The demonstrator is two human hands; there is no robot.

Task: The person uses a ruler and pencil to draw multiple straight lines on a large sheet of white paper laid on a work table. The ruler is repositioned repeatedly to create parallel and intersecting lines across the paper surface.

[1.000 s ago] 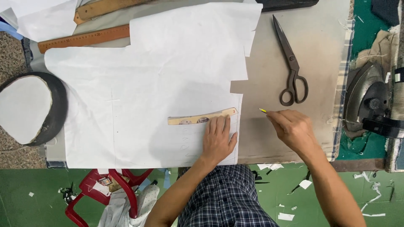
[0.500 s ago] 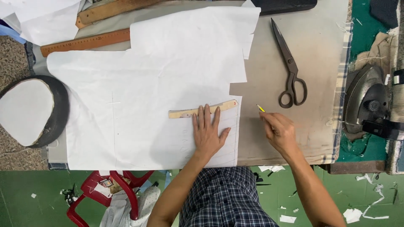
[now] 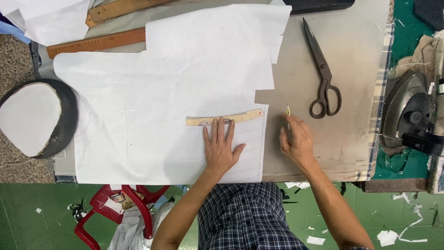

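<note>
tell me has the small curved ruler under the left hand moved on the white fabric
Yes. The curved ruler has shifted up the white fabric, away from the table's near edge; its right tip stays by the fabric's right edge.

The white sheet [image 3: 162,97] looks like thin matt paper, smooth with a few soft creases. On it lies a short curved ruler [image 3: 225,119] of pale wood, worn and dull. At 11 o'clock the long ruler [image 3: 96,43] is darker wood, smooth. At 2 o'clock the scissors [image 3: 322,76] are dark metal, without shine. The table cover [image 3: 351,55] is beige cloth, stained and rough. The iron [image 3: 409,113] at 3 o'clock is grey, dull metal.
</note>
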